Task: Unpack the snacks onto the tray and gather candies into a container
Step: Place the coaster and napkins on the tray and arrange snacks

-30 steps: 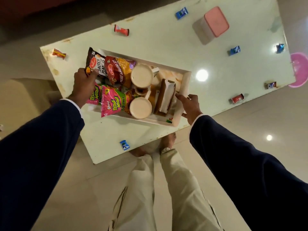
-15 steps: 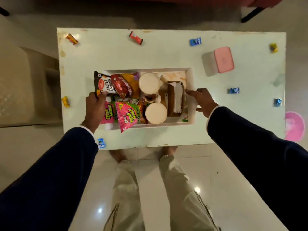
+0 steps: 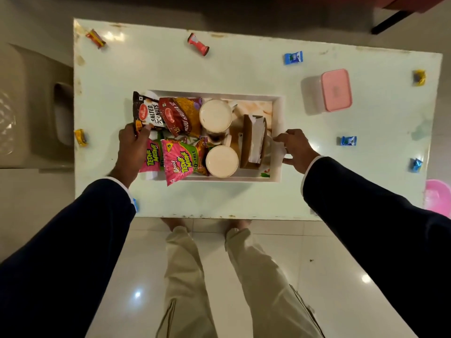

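A white tray (image 3: 278, 103) lies in the middle of the pale table (image 3: 244, 71). It holds a salted peanuts packet (image 3: 146, 112), a red snack packet (image 3: 178, 115), pink snack packets (image 3: 179, 159), two cups (image 3: 216, 115) and a brown napkin holder (image 3: 253, 140). My left hand (image 3: 131, 147) grips the tray's left end. My right hand (image 3: 296, 148) grips its right rim. A container with a pink lid (image 3: 335, 90) stands at the right. Wrapped candies lie scattered: red (image 3: 198, 44), orange (image 3: 95, 38), blue (image 3: 292, 57), blue (image 3: 348, 140).
More candies lie near the edges: yellow (image 3: 80, 137) at the left, yellow (image 3: 419, 77) and blue (image 3: 415, 164) at the right. A pink bowl (image 3: 439, 197) sits off the table's right corner. A beige chair (image 3: 31, 106) stands at the left. My legs are below the table's near edge.
The view has swung so the table now lies square in front of me and looks closer. Both hands stay on the tray's ends; the tray sits flat at the table's middle.
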### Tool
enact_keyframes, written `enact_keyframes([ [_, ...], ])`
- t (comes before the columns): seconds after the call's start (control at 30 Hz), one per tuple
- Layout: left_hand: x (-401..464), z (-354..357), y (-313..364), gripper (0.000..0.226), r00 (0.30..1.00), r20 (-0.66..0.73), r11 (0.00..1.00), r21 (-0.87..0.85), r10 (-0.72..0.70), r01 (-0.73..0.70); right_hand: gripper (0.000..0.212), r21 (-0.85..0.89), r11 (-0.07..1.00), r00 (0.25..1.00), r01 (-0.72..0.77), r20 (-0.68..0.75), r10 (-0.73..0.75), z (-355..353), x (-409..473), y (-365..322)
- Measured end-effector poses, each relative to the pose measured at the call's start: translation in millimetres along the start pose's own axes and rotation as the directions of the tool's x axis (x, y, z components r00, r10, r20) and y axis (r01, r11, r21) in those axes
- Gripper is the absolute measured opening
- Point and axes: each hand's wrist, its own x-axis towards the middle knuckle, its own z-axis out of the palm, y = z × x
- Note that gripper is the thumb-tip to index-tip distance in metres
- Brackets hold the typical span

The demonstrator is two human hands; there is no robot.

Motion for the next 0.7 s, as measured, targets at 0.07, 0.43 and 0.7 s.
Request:
enact_keyframes([
  [0.07,0,-2,1,0.043,1.000,0.009,1.000,0.009,-0.007,0.007,0.046,0.023,1.000,1.000,-0.008,-0.008,0.008,2,-1,1],
  [0.43,-3,-4,-2,0.019,1.000,0.025,1.000,0.012,-0.003,0.003,0.058,0.059,0.998,0.999,-0.027,-0.029,0.028,4,-6,2],
  [0.7,-7,-11,11,0.059,1.000,0.025,0.979,0.202,0.012,-0.016,0.057,-0.237,0.963,0.978,0.126,-0.132,-0.160,7,-21,11],
])
